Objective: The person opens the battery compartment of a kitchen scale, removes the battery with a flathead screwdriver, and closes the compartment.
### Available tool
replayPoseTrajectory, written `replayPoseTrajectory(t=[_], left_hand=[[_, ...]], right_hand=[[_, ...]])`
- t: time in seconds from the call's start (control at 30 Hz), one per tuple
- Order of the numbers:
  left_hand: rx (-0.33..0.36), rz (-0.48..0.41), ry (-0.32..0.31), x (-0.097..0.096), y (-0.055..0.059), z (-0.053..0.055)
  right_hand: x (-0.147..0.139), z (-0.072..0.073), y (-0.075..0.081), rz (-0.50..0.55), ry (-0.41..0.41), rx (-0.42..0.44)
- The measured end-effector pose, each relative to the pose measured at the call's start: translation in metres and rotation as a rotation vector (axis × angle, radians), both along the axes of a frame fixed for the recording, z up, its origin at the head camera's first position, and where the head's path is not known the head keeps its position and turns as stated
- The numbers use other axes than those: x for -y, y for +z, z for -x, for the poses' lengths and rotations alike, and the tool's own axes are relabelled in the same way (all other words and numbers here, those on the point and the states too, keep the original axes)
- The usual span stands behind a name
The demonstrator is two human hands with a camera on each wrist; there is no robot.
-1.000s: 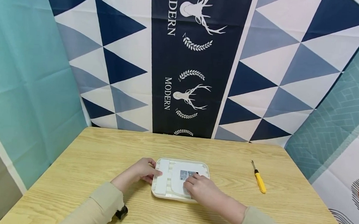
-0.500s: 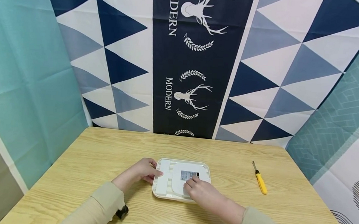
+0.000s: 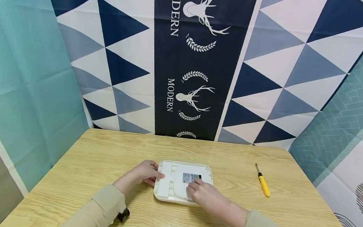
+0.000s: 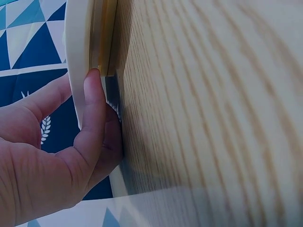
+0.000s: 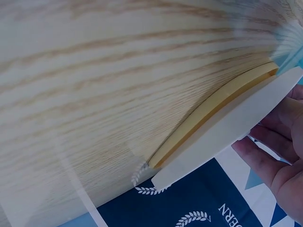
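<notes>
A white rounded rectangular device [image 3: 163, 188] lies on the table, its panelled face with a grey printed label [image 3: 189, 177] upward. In both wrist views a yellowish slab [image 4: 108, 38] shows beneath its white rim. My left hand [image 3: 145, 172] grips the left edge, thumb on top and fingers underneath. My right hand [image 3: 204, 193] is at the lower right part of the upper face, fingers bent and fingertips touching it. In the right wrist view a tiny bump shows beside those fingertips; whether they pinch anything is hidden.
A yellow-handled screwdriver [image 3: 262, 182] lies on the wooden table [image 3: 109, 147] at the right, its tip pointing away. A small black object [image 3: 123, 215] shows beside the left sleeve. Patterned cloth hangs behind the table's far edge.
Since a second ago the device and both hands sit a few pixels further right, as does the whole view. Both hands stay at the same places on the device.
</notes>
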State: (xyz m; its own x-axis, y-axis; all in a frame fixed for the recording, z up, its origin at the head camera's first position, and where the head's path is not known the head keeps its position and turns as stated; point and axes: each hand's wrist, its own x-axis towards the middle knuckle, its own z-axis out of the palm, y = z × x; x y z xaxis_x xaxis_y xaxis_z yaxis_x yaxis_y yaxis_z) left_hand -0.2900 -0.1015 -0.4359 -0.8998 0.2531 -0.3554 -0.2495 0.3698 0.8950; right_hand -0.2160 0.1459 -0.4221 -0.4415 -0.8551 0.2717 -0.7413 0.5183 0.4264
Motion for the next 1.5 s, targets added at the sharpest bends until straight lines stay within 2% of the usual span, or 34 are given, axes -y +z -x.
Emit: replayPoseTrajectory(t=[0.47,0.67,1.03,1.5], left_hand=[[0.002,-0.007,0.007,0.0,-0.002,0.001],[-0.001,-0.001,0.0,0.001,-0.002,0.001],[-0.017,0.008,0.019,0.001,-0.003,-0.001],[-0.014,-0.018,-0.021,0.005,0.005,-0.015]], right_hand=[[-0.002,0.0,-0.002,0.027,0.02,0.004],[-0.004,0.003,0.002,0.087,0.021,0.033],[-0.008,0.015,0.007,0.093,0.085,-0.15],[-0.011,0.016,0.013,0.077,0.099,-0.197]])
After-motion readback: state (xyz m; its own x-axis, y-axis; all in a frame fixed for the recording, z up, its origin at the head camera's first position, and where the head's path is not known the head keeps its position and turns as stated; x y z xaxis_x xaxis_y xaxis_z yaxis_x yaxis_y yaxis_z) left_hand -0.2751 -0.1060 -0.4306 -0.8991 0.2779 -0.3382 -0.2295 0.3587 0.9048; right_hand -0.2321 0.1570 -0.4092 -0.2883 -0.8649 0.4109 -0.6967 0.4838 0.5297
